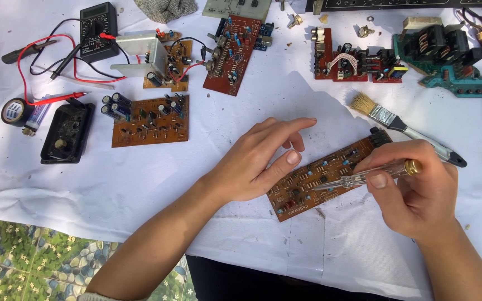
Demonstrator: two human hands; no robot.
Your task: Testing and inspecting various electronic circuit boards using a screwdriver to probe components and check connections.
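Right hand (414, 187) closed around a clear-handled screwdriver (364, 176) with a brass cap, thumb pressed on the shaft, tip resting on the long brown circuit board (322, 178). Left hand (258, 161) open and flat, fingers spread, thumb touching the board's near left edge, holding nothing.

The board lies slantwise on the white cloth (140, 184), low end toward the person, high end by a black connector. Surface brown, dotted with small blue and dark parts; white print along the near end.

Just beyond the right hand, a paintbrush (403, 125) lies on the cloth, bristles pointing up-left, handle passing behind the knuckles.

Further left: a squarer brown board (150, 120) with blue capacitors, an open black plastic case (67, 132) with nothing clear inside, a roll of tape (15, 111), a multimeter (99, 29) with red and black leads.

Open cloth between the two brown boards and below the hands; the cloth's near edge hangs over a pebble-patterned floor (23, 251).
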